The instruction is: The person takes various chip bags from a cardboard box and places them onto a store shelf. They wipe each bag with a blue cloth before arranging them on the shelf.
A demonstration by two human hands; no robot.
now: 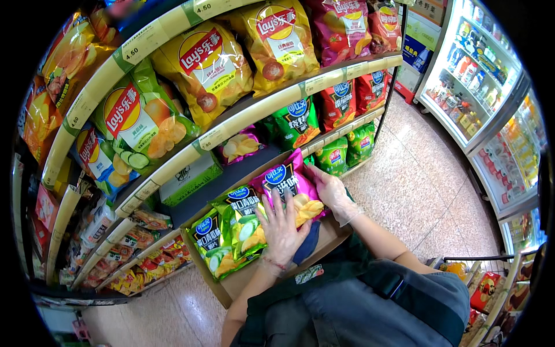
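A shallow cardboard box (pixel 336 236) sits tilted against my front, below the shelf edge. Two green Copico potato chip bags (pixel 212 249) with cucumber pictures lie in its left part. A magenta Copico chip bag (pixel 310 197) lies to their right, partly over the box's far edge. My left hand (pixel 282 223), in a clear thin glove, rests with fingers spread across the magenta bag and the neighbouring green one. At the magenta bag's right side is my gloved right hand (pixel 333 195), holding that edge; some of its fingers are hidden.
Beyond the box, a shelf (pixel 195 199) holds a green carton (pixel 190 180) and another magenta bag (pixel 240 145). Lay's bags (pixel 204 71) fill the tier above. Glass-door drinks fridges (pixel 477 73) stand right, across the tiled floor (pixel 412 173). Another snack rack (pixel 485 299) stands at lower right.
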